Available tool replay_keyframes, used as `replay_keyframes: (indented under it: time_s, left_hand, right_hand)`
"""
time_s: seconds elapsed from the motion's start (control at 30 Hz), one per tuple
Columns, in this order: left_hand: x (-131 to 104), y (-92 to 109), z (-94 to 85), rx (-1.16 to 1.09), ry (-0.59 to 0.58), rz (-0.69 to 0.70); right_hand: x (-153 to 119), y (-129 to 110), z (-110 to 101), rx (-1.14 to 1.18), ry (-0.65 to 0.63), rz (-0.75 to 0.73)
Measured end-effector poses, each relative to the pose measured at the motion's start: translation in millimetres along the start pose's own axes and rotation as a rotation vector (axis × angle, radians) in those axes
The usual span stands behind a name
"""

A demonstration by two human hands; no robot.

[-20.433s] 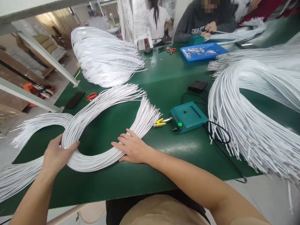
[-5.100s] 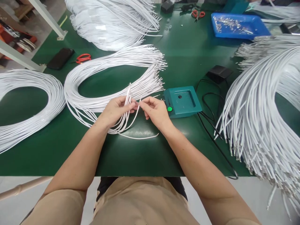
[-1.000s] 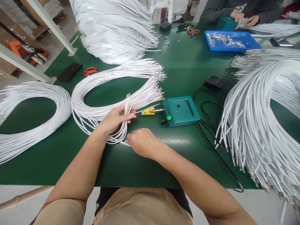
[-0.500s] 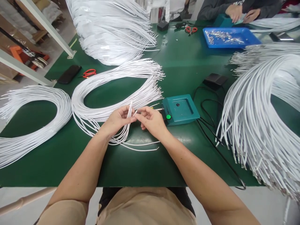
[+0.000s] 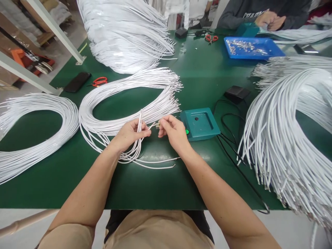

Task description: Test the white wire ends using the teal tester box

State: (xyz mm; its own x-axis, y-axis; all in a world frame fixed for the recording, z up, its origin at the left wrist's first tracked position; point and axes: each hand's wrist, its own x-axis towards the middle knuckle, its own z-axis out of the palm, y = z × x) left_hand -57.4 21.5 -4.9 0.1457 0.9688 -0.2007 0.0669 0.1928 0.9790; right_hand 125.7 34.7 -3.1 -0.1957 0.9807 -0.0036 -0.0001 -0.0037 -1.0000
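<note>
My left hand [image 5: 135,133] is closed around several white cables [image 5: 135,147], whose ends stand up past the fingers. One cable end [image 5: 152,125] points from that hand towards my right hand. With its fingertips pinched together, my right hand [image 5: 171,129] is just right of it, in front of the green device. A small brass-coloured piece [image 5: 157,125] shows at these fingertips; whether they grip it or the cable end is not clear. The green device [image 5: 201,124] has a shallow recessed top and a lit green button [image 5: 187,132].
A looped cable bundle [image 5: 89,103] lies beyond my left hand, another bundle [image 5: 64,135] at left, and a large one [image 5: 280,131] at right. Behind are red-handled cutters [image 5: 100,81], a phone [image 5: 77,82], a black pedal [image 5: 236,94] and a blue tray [image 5: 275,50]. A co-worker's hands [image 5: 271,20] are across the table.
My right hand has moved slightly right, away from my left fingers, leaving a gap with a cable end and brass-coloured piece showing. My left hand still holds the cables. The co-worker's hands have come together.
</note>
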Motion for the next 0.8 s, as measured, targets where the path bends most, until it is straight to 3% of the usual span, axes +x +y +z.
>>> replay_keyframes:
  time_s: [0.07, 0.17, 0.47, 0.67, 0.8]
  left_hand:
    - [0.4, -1.3, 1.4, 0.042, 0.03, 0.021]
    - [-0.2, -2.1, 4.4, 0.107, 0.038, 0.039]
    - [-2.8, -0.3, 12.8, 0.113, 0.02, 0.078]
    - [-3.8, 2.9, 14.4, 0.072, 0.032, 0.062]
    - [-4.9, 6.9, 14.3, 0.103, 0.065, 0.075]
  right_hand:
    - [-0.5, 3.9, 4.3, 0.131, -0.001, 0.118]
    - [-1.7, 9.3, 10.4, 0.161, -0.021, 0.182]
    - [-4.3, 5.6, 11.4, 0.352, -0.006, 0.156]
    - [-5.7, 7.2, 11.4, 0.593, -0.085, 0.24]
    - [-4.8, 7.7, 15.1, 0.547, -0.049, 0.216]
